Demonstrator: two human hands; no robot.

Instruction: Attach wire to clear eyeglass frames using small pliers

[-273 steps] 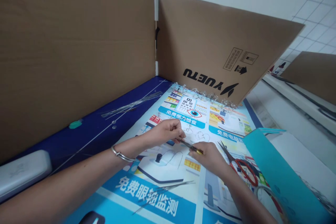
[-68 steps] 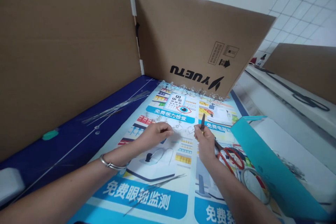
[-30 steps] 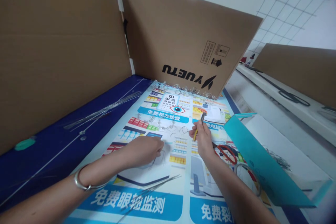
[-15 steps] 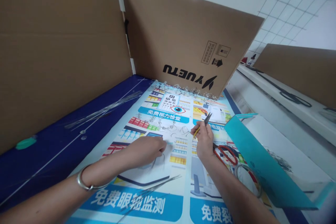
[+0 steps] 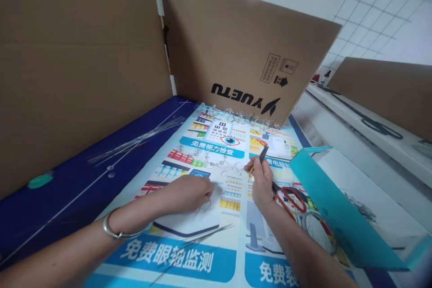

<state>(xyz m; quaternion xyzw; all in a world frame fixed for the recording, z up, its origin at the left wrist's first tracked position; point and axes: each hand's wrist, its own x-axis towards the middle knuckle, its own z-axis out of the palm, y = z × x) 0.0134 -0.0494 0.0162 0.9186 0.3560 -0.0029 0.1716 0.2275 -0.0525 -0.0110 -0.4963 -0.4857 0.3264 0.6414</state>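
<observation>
My left hand [image 5: 191, 193] is closed, knuckles up, low over the printed poster sheet. Its fingertips face away from me, so what they pinch is hidden; thin wire strands [image 5: 204, 209] show just below them. My right hand [image 5: 260, 182] is wrapped round a small pair of pliers [image 5: 263, 154] with dark jaws and a yellow handle, the jaws pointing up and away. Close to its fingertips is a bent thin wire [image 5: 238, 167]. Red-handled scissors [image 5: 293, 200] lie beside my right wrist. Clear beads on wire [image 5: 216, 159] lie beyond my hands.
A bundle of straight wires [image 5: 192, 243] rests on the poster [image 5: 238, 252] nearer me, another wire bundle [image 5: 135, 140] on the blue surface at left. More beaded wire pieces [image 5: 236, 114] line the cardboard wall [image 5: 243, 45]. A teal box [image 5: 347, 216] holding wire pieces stands at right.
The pliers have turned slightly in my right hand, and their jaws look closer together. My left hand stays closed in nearly the same place. The whole view has shifted a little.
</observation>
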